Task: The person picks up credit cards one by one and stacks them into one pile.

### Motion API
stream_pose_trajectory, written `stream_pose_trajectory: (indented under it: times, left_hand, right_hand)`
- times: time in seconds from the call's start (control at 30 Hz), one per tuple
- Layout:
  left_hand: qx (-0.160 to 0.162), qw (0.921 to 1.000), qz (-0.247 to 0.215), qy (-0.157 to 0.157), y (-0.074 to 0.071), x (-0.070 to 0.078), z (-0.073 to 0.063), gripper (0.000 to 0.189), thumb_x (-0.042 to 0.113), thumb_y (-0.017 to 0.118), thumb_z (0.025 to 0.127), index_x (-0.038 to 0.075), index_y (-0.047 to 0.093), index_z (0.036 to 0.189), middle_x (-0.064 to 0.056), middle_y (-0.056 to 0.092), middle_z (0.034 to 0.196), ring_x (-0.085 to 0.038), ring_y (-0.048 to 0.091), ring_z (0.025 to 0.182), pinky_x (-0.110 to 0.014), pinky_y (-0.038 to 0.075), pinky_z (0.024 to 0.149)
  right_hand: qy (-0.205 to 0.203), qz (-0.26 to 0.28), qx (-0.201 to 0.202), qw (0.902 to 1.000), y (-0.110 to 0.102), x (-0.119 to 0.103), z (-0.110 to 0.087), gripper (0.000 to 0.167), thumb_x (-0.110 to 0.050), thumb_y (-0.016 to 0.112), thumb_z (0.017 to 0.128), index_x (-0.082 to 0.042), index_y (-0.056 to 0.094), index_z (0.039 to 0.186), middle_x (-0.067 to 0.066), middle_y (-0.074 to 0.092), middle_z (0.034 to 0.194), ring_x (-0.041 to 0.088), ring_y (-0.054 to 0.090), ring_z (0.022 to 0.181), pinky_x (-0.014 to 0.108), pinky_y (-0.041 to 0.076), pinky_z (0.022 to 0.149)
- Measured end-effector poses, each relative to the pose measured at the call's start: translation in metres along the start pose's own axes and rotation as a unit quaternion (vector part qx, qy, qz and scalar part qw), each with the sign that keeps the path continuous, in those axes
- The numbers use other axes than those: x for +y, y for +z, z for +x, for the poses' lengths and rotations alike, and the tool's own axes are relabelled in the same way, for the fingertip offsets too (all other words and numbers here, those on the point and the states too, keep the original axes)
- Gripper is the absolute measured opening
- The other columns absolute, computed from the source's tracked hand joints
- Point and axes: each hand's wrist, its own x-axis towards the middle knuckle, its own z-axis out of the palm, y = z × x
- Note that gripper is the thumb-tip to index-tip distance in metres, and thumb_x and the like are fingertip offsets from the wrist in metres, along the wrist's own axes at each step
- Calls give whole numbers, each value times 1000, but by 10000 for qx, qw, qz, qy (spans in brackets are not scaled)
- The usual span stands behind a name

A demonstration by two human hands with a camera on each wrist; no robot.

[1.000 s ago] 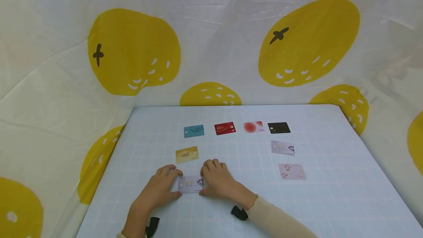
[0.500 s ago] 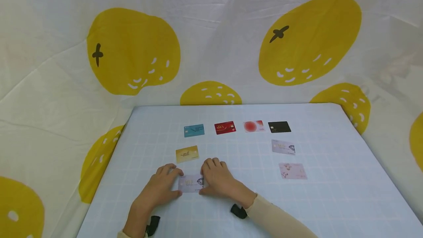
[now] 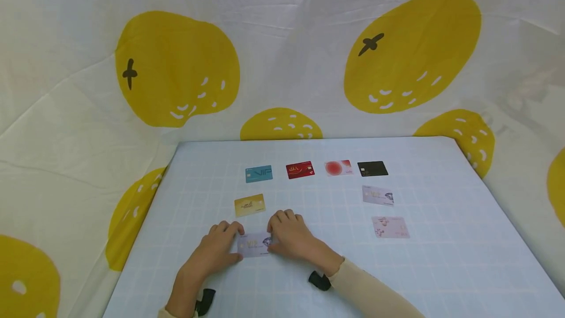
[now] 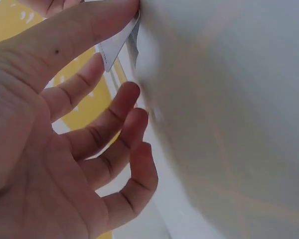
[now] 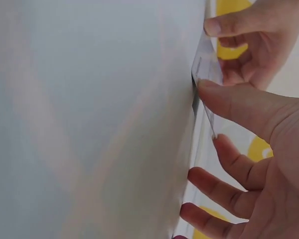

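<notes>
A pale lilac card printed VIP (image 3: pixel 253 245) lies before me with a hand at each end. My left hand (image 3: pixel 214 249) holds its left end, thumb at the lower corner and index finger at the upper one. At the right end my right hand (image 3: pixel 291 237) pinches the card between thumb and index finger, covering part of it. In the right wrist view the card (image 5: pixel 208 64) stands tilted, with a dark shadow under its edge. The left wrist view shows a corner of the card (image 4: pixel 112 52) between thumb and index finger, the other fingers loosely bent.
Behind the hands lie a gold card (image 3: pixel 249 205), a blue card (image 3: pixel 259 173), a red card (image 3: pixel 300 170), a white card with a red circle (image 3: pixel 339 168) and a black card (image 3: pixel 372 169). To the right are another lilac VIP card (image 3: pixel 377 195) and a pink card (image 3: pixel 391 227).
My right thumb has shifted slightly up along the card's right end. Both hands otherwise stay in place, and the other cards lie as before.
</notes>
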Motion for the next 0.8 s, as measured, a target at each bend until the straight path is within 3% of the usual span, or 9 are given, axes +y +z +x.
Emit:
stream_pose_trajectory:
  times: [0.17, 0.4, 0.6, 0.8]
  left_hand:
    - [-176, 9980, -607, -31, 0, 0, 0, 44, 12, 85, 79, 16, 58, 113, 4, 53, 88, -14, 48, 78, -36, 44, 70]
    - [-273, 9937, -1089, -5, 1, 0, 1, 38, 6, 79, 84, 14, 58, 115, 5, 54, 85, -13, 50, 75, -33, 43, 67]
    - [-310, 9901, -1366, 6, 3, -5, 2, 36, 4, 77, 85, 13, 60, 116, 6, 55, 85, -14, 52, 76, -33, 45, 68]
    - [-277, 9888, -1469, 31, 5, -7, 1, 36, 3, 76, 86, 13, 61, 117, 6, 56, 84, -14, 53, 77, -31, 46, 68]
  right_hand:
    - [-12, 178, -47, 9998, -2, 3, 0, 35, -37, 83, 83, -19, 60, 102, -4, 55, 100, 21, 47, 104, 40, 42, 85]
    - [40, 777, -241, 9967, -5, 4, 2, 29, -30, 81, 85, -17, 61, 100, -8, 55, 90, 13, 46, 85, 26, 42, 73]
    - [364, 1949, -633, 9781, -4, 7, 1, 24, -23, 77, 90, -15, 58, 101, -11, 56, 78, 7, 53, 67, 22, 46, 58]
    - [380, 2650, -668, 9612, -3, 11, 1, 21, -18, 76, 90, -13, 58, 99, -11, 62, 77, 7, 58, 64, 22, 49, 59]
